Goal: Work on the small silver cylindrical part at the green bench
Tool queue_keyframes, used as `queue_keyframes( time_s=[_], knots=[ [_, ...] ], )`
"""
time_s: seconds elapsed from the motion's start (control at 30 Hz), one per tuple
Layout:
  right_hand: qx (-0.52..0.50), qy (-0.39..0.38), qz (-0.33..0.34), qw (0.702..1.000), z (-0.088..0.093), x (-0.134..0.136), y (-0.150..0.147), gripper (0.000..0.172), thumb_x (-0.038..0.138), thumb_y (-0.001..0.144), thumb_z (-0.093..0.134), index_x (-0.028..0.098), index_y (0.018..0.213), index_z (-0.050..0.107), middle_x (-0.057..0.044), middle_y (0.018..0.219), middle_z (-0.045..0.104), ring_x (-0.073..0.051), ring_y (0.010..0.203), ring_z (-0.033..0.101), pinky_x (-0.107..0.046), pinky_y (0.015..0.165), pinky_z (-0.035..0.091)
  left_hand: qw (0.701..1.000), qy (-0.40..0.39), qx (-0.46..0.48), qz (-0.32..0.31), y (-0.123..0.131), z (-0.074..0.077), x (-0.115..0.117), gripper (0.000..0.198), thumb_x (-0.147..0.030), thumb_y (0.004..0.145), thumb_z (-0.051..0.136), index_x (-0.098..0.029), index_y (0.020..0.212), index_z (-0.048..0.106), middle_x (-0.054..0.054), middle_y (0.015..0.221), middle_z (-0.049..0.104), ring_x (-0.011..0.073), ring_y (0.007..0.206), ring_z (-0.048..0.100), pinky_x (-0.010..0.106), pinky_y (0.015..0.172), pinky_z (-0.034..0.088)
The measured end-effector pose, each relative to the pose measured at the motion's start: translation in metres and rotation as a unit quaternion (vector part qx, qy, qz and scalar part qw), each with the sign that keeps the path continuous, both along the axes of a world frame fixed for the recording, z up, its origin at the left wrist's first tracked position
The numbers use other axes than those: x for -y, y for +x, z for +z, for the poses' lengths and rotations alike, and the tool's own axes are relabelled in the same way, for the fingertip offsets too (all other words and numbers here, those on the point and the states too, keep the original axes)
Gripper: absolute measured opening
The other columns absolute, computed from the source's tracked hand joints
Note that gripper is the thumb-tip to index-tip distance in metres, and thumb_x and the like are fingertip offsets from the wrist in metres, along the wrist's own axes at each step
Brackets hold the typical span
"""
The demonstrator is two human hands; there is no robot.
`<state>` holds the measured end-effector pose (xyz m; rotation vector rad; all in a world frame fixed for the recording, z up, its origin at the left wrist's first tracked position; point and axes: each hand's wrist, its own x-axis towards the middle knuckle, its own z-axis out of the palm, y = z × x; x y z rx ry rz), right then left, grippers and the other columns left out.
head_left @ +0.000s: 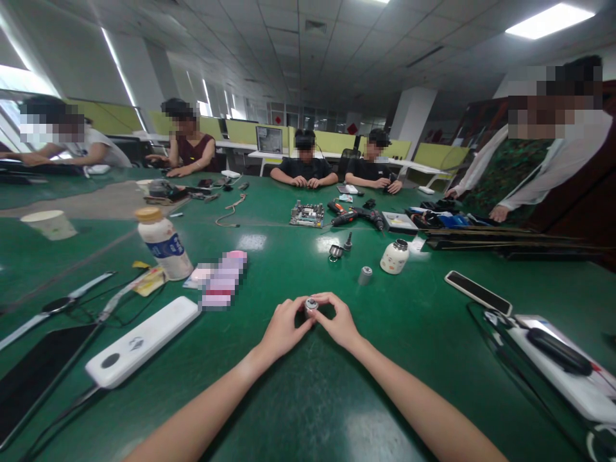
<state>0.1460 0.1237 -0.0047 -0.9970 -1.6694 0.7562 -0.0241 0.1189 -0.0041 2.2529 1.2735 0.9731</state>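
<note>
- Fingers (303, 330) of my left hand (279, 332) curve in from one side, thumb and fingertips closed in a pinch on a small silvery cylinder (311, 305).
- My right hand (342, 326) pinches it from the other side, so both hands share the hold; its round top faces up between them, over the green surface (308, 410). I cannot tell whether its base touches down.
- Beyond my right hand, a grey cylinder (365, 276) stands near a patterned white bottle (394, 258) with a dark, uncapped neck.
- Straight ahead lie a black-and-silver lid (335, 252) and, just beside it, a dark pointed piece (348, 241).
- To my left rest a long white device (144, 343) and a blue-labelled plastic bottle (164, 245), upright with its tan cap on.
- To my right, a smartphone (478, 292) lies flat.
- Farther off sit a circuit board (307, 215) and power drills (356, 216).
- Co-workers (304, 168) occupy the far side.
</note>
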Motion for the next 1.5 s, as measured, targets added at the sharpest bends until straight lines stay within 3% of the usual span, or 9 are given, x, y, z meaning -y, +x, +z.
queue_keyframes(
  time_s=[0.33, 0.57, 0.63, 0.7, 0.8, 0.93, 1.2, 1.37, 1.5],
  knots=[
    [0.056, -0.036, 0.005, 0.998, -0.002, -0.001, 0.001, 0.032, 0.034, 0.082, 0.064, 0.024, 0.112, 0.059, -0.004, 0.109, 0.066, -0.018, 0.088, 0.064, -0.035, 0.084, 0.051, 1.000, 0.010, -0.008, -0.001, -0.001, -0.004, -0.002, 0.034, -0.029, 0.084, 0.058, -0.022, 0.117, 0.056, 0.007, 0.102, 0.066, 0.0233, 0.090, 0.059, 0.037, 0.080, 0.045],
    [0.072, -0.022, 0.018, 0.997, -0.003, -0.001, 0.002, 0.032, 0.035, 0.085, 0.061, 0.024, 0.115, 0.060, -0.005, 0.109, 0.064, -0.018, 0.089, 0.064, -0.034, 0.086, 0.050, 0.984, 0.107, -0.144, -0.009, -0.017, 0.020, 0.003, 0.051, -0.018, 0.073, 0.056, -0.021, 0.123, 0.054, 0.008, 0.123, 0.061, 0.0290, 0.116, 0.049, 0.045, 0.096, 0.035],
    [0.081, -0.020, 0.020, 0.996, -0.003, -0.001, 0.002, 0.031, 0.036, 0.086, 0.061, 0.024, 0.114, 0.060, -0.005, 0.108, 0.064, -0.018, 0.089, 0.064, -0.034, 0.086, 0.050, 0.972, 0.142, -0.187, 0.033, -0.026, 0.025, -0.002, 0.053, -0.014, 0.071, 0.052, -0.019, 0.124, 0.055, 0.010, 0.131, 0.056, 0.0301, 0.125, 0.043, 0.047, 0.101, 0.030],
    [0.089, -0.017, 0.021, 0.996, -0.002, -0.001, 0.002, 0.030, 0.036, 0.086, 0.060, 0.024, 0.113, 0.061, -0.005, 0.106, 0.065, -0.018, 0.089, 0.064, -0.034, 0.086, 0.050, 0.954, 0.171, -0.217, 0.114, -0.035, 0.026, -0.011, 0.049, -0.015, 0.076, 0.049, -0.016, 0.125, 0.055, 0.013, 0.138, 0.050, 0.0316, 0.131, 0.037, 0.048, 0.105, 0.026],
    [0.093, -0.019, 0.020, 0.995, -0.001, 0.000, 0.002, 0.030, 0.037, 0.087, 0.059, 0.024, 0.113, 0.062, -0.005, 0.107, 0.065, -0.018, 0.089, 0.064, -0.033, 0.086, 0.050, 0.924, 0.191, -0.239, 0.231, -0.049, 0.023, -0.029, 0.048, -0.029, 0.087, 0.046, -0.009, 0.130, 0.051, 0.020, 0.143, 0.042, 0.0362, 0.136, 0.030, 0.052, 0.107, 0.021],
    [0.091, -0.019, 0.021, 0.995, 0.000, 0.000, 0.002, 0.028, 0.036, 0.087, 0.060, 0.024, 0.112, 0.062, -0.005, 0.106, 0.065, -0.018, 0.089, 0.064, -0.034, 0.086, 0.050, 0.900, 0.175, -0.246, 0.316, -0.064, 0.016, -0.045, 0.055, -0.040, 0.088, 0.047, -0.009, 0.133, 0.048, 0.022, 0.146, 0.037, 0.0427, 0.136, 0.026, 0.058, 0.107, 0.017],
    [0.095, -0.018, 0.019, 0.995, -0.001, 0.000, 0.002, 0.028, 0.036, 0.087, 0.059, 0.024, 0.113, 0.062, -0.005, 0.107, 0.065, -0.018, 0.088, 0.063, -0.034, 0.086, 0.049, 0.893, 0.131, -0.245, 0.353, -0.070, 0.011, -0.044, 0.060, -0.043, 0.089, 0.047, -0.006, 0.136, 0.046, 0.027, 0.142, 0.040, 0.0465, 0.123, 0.043, 0.061, 0.102, 0.022],
    [0.093, -0.018, 0.026, 0.995, 0.000, 0.000, 0.002, 0.028, 0.035, 0.088, 0.059, 0.024, 0.113, 0.062, -0.005, 0.107, 0.064, -0.017, 0.089, 0.063, -0.033, 0.085, 0.049, 0.864, 0.126, -0.286, 0.395, -0.060, 0.009, -0.030, 0.059, -0.044, 0.088, 0.048, -0.006, 0.133, 0.050, 0.029, 0.137, 0.044, 0.0477, 0.111, 0.052, 0.061, 0.095, 0.030],
    [0.096, -0.016, 0.020, 0.995, 0.000, 0.000, 0.002, 0.028, 0.036, 0.087, 0.059, 0.024, 0.113, 0.062, -0.005, 0.107, 0.065, -0.018, 0.089, 0.063, -0.033, 0.085, 0.049, 0.875, 0.116, -0.254, 0.394, -0.050, 0.013, -0.020, 0.056, -0.038, 0.089, 0.048, -0.004, 0.133, 0.050, 0.032, 0.141, 0.038, 0.0531, 0.117, 0.046, 0.066, 0.093, 0.027]
  ],
)
